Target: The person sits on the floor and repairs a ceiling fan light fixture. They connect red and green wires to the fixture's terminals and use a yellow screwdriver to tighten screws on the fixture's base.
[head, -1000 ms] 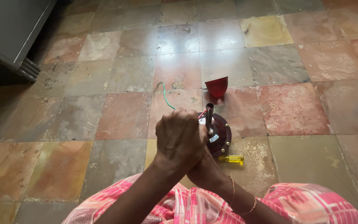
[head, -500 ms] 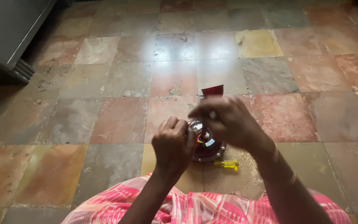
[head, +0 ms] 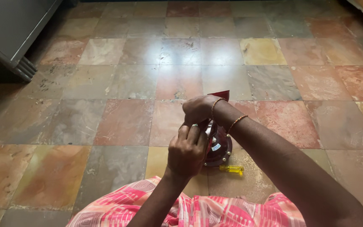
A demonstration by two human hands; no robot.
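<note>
right hand (head: 198, 108) now farther left over dark red appliance (head: 218, 145)

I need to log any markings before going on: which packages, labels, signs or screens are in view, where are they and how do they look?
Label: one small pale round sticker on the side of the dark red, rounded appliance, beside the left hand; its print is too small to tell.
Packages, signs, screens: none show.

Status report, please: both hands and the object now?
Left hand gripping dark red round appliance on tiled floor. Right hand on its top. Yellow-handled screwdriver beside it, clear.
</note>
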